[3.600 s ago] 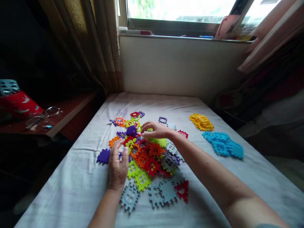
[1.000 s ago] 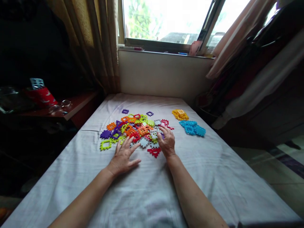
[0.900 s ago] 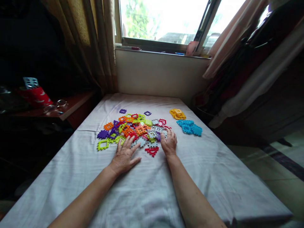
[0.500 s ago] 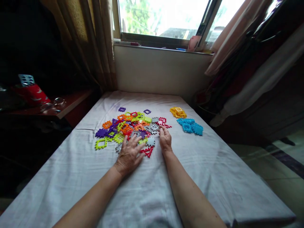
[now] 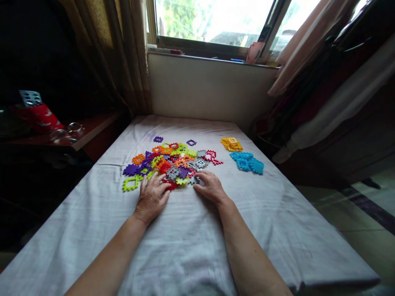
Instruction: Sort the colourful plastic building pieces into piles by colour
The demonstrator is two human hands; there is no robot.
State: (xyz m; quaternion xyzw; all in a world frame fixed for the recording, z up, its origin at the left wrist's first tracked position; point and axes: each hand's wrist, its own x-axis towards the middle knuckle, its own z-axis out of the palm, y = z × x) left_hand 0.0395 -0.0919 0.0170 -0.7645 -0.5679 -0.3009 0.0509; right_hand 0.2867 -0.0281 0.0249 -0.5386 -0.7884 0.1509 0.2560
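A mixed heap of notched plastic building tiles (image 5: 173, 160) in purple, green, orange, red and grey lies mid-table. My left hand (image 5: 152, 195) rests palm down at the heap's near left edge, fingers spread over a few tiles. Just left of it sits a lime-green square frame tile (image 5: 130, 184). At the near right edge, my right hand (image 5: 212, 187) has its thumb and fingers closed around a small grey tile (image 5: 194, 180), partly hidden by them. Between the hands are a grey window tile (image 5: 173, 172) and a solid purple tile (image 5: 184, 172).
To the right lie a yellow pile (image 5: 231, 144) and a blue pile (image 5: 246, 162) of tiles. Two purple tiles, one of them this frame (image 5: 191, 142), lie behind the heap. A side table (image 5: 98, 127) at left holds glasses (image 5: 75, 127) and a red pouch (image 5: 41, 118).
My left hand has slid left. My right hand has come nearer and turned inward onto the grey tile. Red and grey tiles at the near edge now sit closer into the heap.
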